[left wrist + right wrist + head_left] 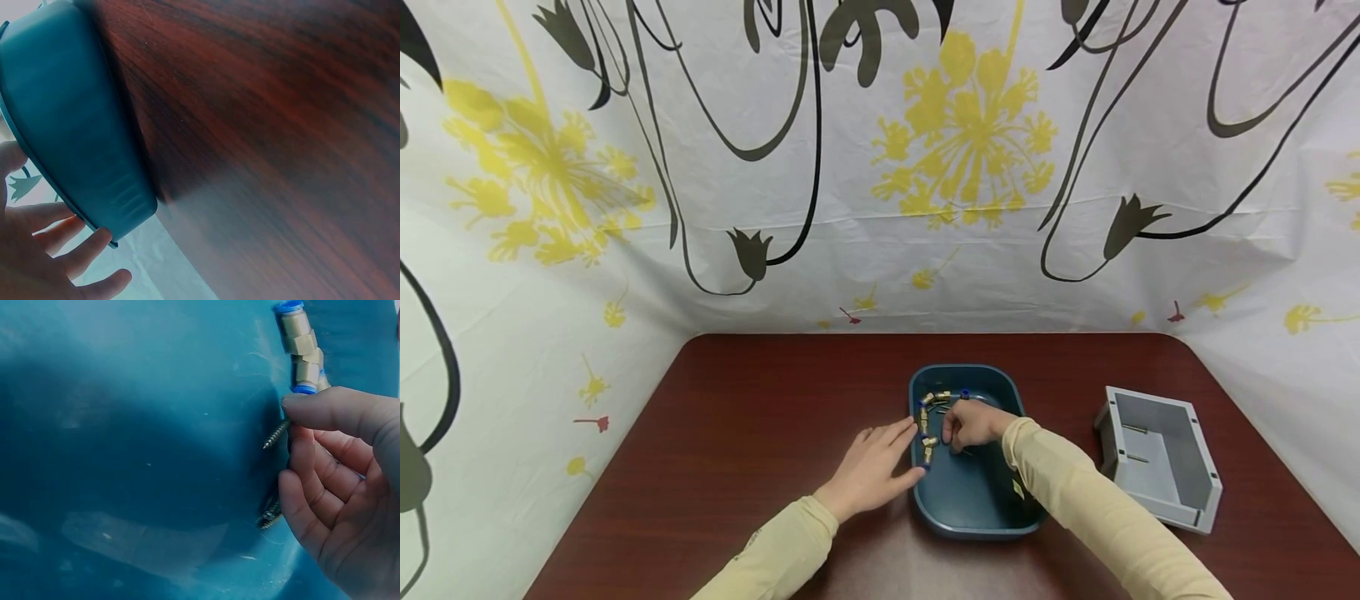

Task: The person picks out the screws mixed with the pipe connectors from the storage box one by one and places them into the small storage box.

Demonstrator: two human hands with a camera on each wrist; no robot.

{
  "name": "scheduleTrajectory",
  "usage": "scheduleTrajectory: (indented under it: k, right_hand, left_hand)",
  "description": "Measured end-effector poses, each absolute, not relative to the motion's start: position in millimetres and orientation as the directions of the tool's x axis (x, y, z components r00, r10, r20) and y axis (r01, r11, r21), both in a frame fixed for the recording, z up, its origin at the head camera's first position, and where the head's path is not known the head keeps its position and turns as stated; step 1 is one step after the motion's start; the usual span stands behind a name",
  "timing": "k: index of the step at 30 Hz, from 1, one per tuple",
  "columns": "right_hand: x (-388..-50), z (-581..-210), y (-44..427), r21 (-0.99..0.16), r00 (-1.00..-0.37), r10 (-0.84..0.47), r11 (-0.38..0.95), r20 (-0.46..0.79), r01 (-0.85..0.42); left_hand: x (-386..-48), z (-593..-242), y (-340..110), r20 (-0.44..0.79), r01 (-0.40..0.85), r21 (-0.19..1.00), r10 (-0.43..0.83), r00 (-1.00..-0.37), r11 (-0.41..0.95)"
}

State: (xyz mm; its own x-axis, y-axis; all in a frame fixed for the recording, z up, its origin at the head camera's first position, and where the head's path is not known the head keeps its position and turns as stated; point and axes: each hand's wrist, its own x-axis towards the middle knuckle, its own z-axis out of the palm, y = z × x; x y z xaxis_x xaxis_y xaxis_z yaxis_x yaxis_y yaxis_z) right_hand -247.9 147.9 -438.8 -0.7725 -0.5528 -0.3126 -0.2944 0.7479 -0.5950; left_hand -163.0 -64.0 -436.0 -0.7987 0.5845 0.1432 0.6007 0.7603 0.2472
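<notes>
A blue plastic tray (pixel 981 532) stands on the table, with brass push-in fittings (pixel 924 423) with blue collars lined along its left and far sides. My right hand (pixel 976 423) reaches into the tray. In the right wrist view its thumb and finger pinch a threaded screw (pixel 277 434), point outward; its head is hidden. More screws (pixel 270 515) lie on the tray floor just past the fingers. My left hand (pixel 872 468) is at the tray's left rim, fingers extended and touching it, as the left wrist view shows from outside (pixel 75 256).
Right of the tray sits a grey open box (pixel 1159 492) with two screws (pixel 1137 429) inside. A small yellow mark (pixel 1018 488) shows on the tray's right inner wall, beside my right sleeve. The dark red table (pixel 775 400) ends at a patterned cloth (pixel 820 192).
</notes>
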Motion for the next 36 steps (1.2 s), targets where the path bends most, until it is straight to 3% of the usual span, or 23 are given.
scheduleTrajectory:
  k: [23,36]
  right_hand:
    - [-247,-408,154,-0.583,-0.764,-0.573,0.742,-0.297,-0.33]
    - [-245,-385,165,-0.56,-0.73,-0.628,0.718,-0.268,-0.413]
  left_hand:
    - [-163,-436,-64,0.146,0.592,0.245,0.574,-0.805,0.768]
    - [-163,-436,-64,0.143,0.589,0.248,0.573,-0.807,0.769]
